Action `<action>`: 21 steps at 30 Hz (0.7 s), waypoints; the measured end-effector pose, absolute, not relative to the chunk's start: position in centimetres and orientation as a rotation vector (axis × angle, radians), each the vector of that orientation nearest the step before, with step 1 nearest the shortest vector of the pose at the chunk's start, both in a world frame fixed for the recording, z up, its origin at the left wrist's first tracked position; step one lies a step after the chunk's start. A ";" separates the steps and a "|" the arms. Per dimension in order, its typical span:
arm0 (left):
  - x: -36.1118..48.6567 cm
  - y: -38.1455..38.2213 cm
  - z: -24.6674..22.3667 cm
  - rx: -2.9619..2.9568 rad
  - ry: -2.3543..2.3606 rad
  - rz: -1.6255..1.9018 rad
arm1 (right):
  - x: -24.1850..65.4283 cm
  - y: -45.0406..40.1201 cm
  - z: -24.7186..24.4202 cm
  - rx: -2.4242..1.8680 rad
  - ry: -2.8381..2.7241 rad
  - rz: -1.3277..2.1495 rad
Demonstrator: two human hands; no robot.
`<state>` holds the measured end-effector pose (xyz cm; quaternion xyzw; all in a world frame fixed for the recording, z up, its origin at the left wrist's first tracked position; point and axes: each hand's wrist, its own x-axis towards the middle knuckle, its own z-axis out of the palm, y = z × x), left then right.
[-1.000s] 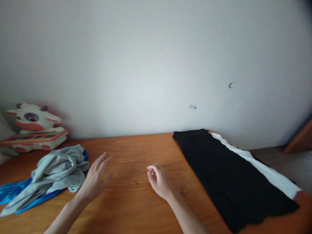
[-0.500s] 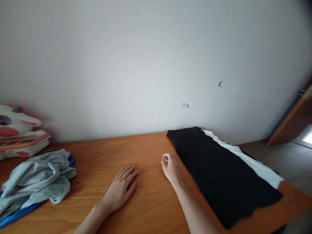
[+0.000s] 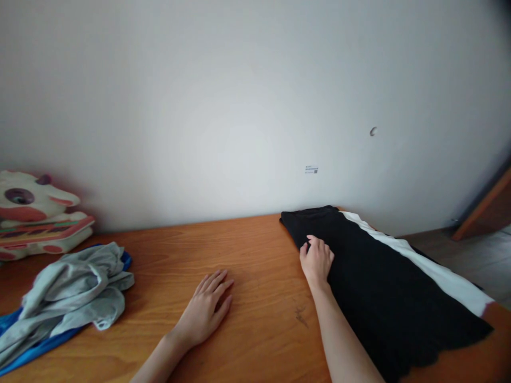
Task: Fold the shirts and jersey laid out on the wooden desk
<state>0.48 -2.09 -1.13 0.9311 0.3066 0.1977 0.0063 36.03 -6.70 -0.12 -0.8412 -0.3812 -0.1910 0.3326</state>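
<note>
My left hand [image 3: 205, 311] lies flat on the wooden table [image 3: 247, 266], fingers spread and holding nothing. Over the left edge of a black cloth [image 3: 371, 276] is my right hand [image 3: 317, 260], its fingers curled and slightly apart, with nothing seen between them. The black cloth lies flat at the right side of the table, with a strip of white cloth [image 3: 431, 263] showing along its far right edge. A crumpled grey garment with blue parts [image 3: 80, 292] sits at the left.
A cow-shaped toy keyboard [image 3: 43, 218] stands at the back left against the wall [image 3: 219, 106]. The wall runs along the table's back edge and bears a small label [image 3: 311, 169]. Part of a wooden door [image 3: 487, 207] and grey floor show at the right.
My right hand has moved right, from bare wood to the black cloth's edge, and its fingers have opened somewhat. My left hand stays on the table. The view has shifted slightly left.
</note>
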 end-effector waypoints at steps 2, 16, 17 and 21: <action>0.5 -2.1 -1.1 2.913 0.956 0.608 | 36.9 -7.7 0.2 -2.444 -0.841 -0.580; 0.6 -2.3 -0.6 2.874 0.972 0.573 | 40.9 -9.4 -0.5 -2.544 -0.865 -0.545; 0.6 -2.4 -0.6 2.874 0.974 0.573 | 40.9 -9.5 -0.4 -2.511 -0.875 -0.559; 0.6 -2.3 -0.7 2.873 0.971 0.588 | 41.0 -9.7 0.3 -2.279 -0.862 -0.693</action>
